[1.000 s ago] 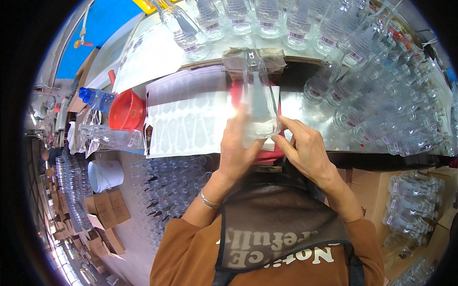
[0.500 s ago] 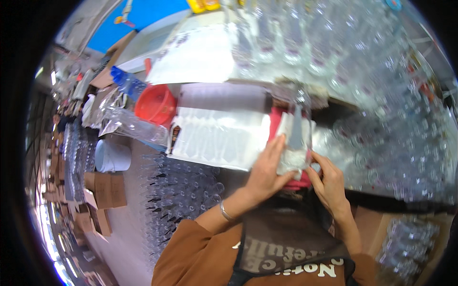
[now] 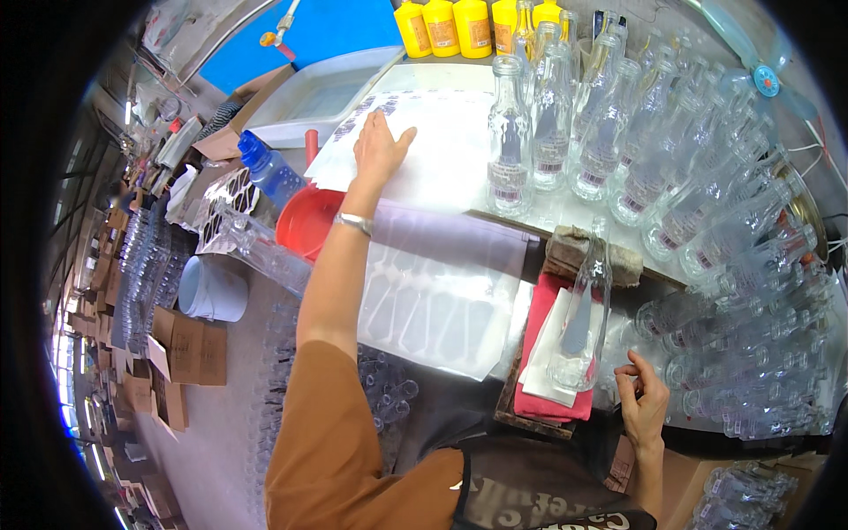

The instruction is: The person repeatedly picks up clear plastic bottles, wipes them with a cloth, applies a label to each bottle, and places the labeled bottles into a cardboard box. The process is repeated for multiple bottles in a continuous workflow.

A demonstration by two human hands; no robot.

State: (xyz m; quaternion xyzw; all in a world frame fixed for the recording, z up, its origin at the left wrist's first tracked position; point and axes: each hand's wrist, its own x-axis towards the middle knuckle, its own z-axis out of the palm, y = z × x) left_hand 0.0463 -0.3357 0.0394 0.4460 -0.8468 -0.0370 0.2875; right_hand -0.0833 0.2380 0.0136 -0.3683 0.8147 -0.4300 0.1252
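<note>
the left hand [image 3: 382, 148] is spread flat over a white printed sheet [image 3: 442, 146], fingers stretched forward, thumb out to the right, nothing visible in its grasp — whether the fingertips touch the sheet, i cannot tell. the right hand [image 3: 643, 397] is half open, fingers loosely curled and thumb near the index finger, with nothing seen in it.

just left of the right hand and apart from it, a clear glass bottle [image 3: 579, 331] lies tilted, neck pointing away, its base over white papers [image 3: 535, 380] on a red cloth [image 3: 537, 325] and its neck on a cloth-wrapped rest [image 3: 624, 263]. to the right hand's right, more glass bottles [image 3: 742, 353] crowd together.

nearer the person than the left hand is a sheet of pale cut-outs [image 3: 442, 300]; left of its wrist, a red bowl [image 3: 296, 221] and a blue-capped bottle [image 3: 276, 179]. right of that hand stand labelled bottles [image 3: 549, 132] — beyond it, yellow bottles [image 3: 442, 31].
</note>
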